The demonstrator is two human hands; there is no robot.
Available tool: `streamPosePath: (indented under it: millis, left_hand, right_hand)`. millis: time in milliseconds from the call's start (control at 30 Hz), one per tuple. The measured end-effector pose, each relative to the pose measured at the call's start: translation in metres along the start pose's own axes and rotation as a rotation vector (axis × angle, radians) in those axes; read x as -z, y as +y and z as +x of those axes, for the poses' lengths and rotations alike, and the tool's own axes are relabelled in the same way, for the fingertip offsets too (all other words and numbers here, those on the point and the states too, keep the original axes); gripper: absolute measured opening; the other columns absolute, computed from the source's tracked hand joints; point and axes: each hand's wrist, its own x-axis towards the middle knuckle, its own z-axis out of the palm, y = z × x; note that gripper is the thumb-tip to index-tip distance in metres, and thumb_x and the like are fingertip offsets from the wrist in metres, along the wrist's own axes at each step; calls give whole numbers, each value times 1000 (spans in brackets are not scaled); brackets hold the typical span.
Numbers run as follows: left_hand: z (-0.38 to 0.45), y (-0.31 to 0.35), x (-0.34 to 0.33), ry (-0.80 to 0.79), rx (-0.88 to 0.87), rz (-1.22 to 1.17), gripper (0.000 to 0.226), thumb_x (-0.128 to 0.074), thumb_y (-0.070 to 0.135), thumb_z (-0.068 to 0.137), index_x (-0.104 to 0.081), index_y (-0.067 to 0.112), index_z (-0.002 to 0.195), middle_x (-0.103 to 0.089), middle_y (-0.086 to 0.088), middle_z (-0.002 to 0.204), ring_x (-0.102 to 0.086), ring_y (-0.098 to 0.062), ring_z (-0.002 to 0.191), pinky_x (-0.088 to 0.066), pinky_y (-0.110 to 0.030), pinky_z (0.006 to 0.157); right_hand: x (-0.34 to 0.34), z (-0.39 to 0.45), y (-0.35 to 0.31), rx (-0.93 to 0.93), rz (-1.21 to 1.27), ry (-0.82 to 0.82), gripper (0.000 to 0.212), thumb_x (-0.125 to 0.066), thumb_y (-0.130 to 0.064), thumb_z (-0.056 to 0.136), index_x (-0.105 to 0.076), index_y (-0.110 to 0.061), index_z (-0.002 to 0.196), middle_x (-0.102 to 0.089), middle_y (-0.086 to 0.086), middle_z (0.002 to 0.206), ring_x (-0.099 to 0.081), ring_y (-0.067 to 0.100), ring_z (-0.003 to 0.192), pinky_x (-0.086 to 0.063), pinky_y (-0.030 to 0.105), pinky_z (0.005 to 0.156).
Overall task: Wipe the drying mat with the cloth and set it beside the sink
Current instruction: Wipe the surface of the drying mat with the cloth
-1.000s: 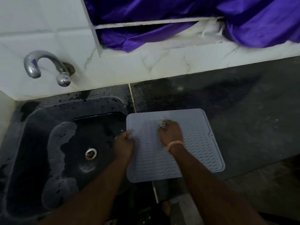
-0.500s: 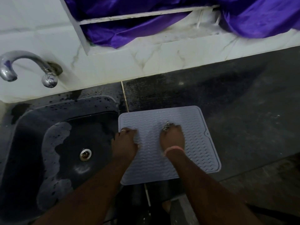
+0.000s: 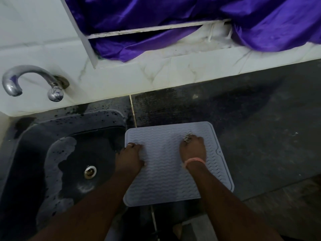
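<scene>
So the pale grey ribbed silicone drying mat (image 3: 166,164) is lying flat in the lower middle of the frame, on the dark stone countertop (image 3: 260,136), with its left edge sitting right at the rim of the black sink (image 3: 34,129).

The person's left hand (image 3: 131,158) is resting on the mat's left edge, fingers curled over it, a ring showing on one finger. Their right hand (image 3: 192,148) is pressing down near the mat's upper right, fingers bunched around a small scrunched whitish cloth (image 3: 188,136) that's poking out past the knuckles. There's a pink band (image 3: 193,160) on that wrist.

A curved chrome tap (image 3: 31,80) is sticking out of the white marble-look wall (image 3: 156,75) at the left of the frame, and shiny purple fabric (image 3: 173,18) is hanging across the top.
</scene>
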Motion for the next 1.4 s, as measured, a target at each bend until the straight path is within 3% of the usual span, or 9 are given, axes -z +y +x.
streamPosePath:
  millis: [133,233,367,467,633,833,1033,1200,1400]
  left_hand:
    - [1,2,-1,-5,24,-3,72,-80,39,71,-51,36,137,-49,5,139,-52,-24,123,-42,-46,104]
    - [0,7,1,29,35,26,56,-72,38,77,-54,37,131,-51,3,136,-52,-27,121,-43,-48,101]
    - [-8,2,-5,38,63,44,51,-61,36,88,-44,36,136,-38,1,148,-33,-30,134,-29,-53,107]
    - [-9,0,-7,22,75,35,76,-72,45,81,-33,37,145,-28,-2,154,-25,-32,138,-26,-54,110]
    - [6,3,-2,-70,92,73,105,-78,46,76,-10,38,155,-4,-6,163,-16,-36,143,-20,-57,114]
    - [19,7,4,-140,116,144,112,-82,50,69,-10,38,154,-8,-8,161,-21,-38,143,-22,-59,113]
    - [18,7,5,-98,116,172,103,-77,50,72,-13,42,152,-13,-7,160,-27,-38,139,-27,-58,111]
    - [21,6,8,-116,112,187,109,-80,54,67,-13,43,152,-16,-7,158,-29,-36,138,-30,-56,109]
    - [24,4,18,-147,113,127,105,-81,56,66,-22,41,152,-20,-5,159,-26,-35,141,-23,-57,112]
  right_hand:
    - [-15,-11,-5,81,-187,-36,28,-42,-26,91,-65,-10,98,-66,10,99,-59,24,89,-47,33,86]
    - [-52,-49,-55,186,0,-212,26,-51,-26,90,-67,-7,99,-67,8,97,-60,24,92,-50,34,92]
    - [-60,-53,-80,249,177,-508,25,-54,-30,84,-70,-12,83,-70,4,81,-65,21,75,-55,30,76]
    - [-34,-17,-51,207,186,-347,24,-51,-32,87,-66,-16,77,-66,1,76,-58,14,69,-49,26,72]
    - [-6,54,36,-31,-211,58,59,-12,-42,81,-64,-14,89,-66,9,91,-58,23,75,-43,30,79]
    - [-2,22,-18,62,-101,-98,33,-41,-24,93,-65,-2,98,-67,15,97,-59,31,95,-49,37,94]
    - [-33,-30,-96,129,0,-307,29,-53,-26,92,-64,-4,107,-62,16,111,-59,30,105,-52,38,92]
    - [-29,-15,-91,2,320,-484,19,-60,-25,86,-65,-10,76,-67,6,78,-62,20,74,-53,33,74]
    - [-9,46,-27,20,17,-69,27,-48,-22,93,-69,-6,97,-67,10,89,-62,26,86,-48,35,88]
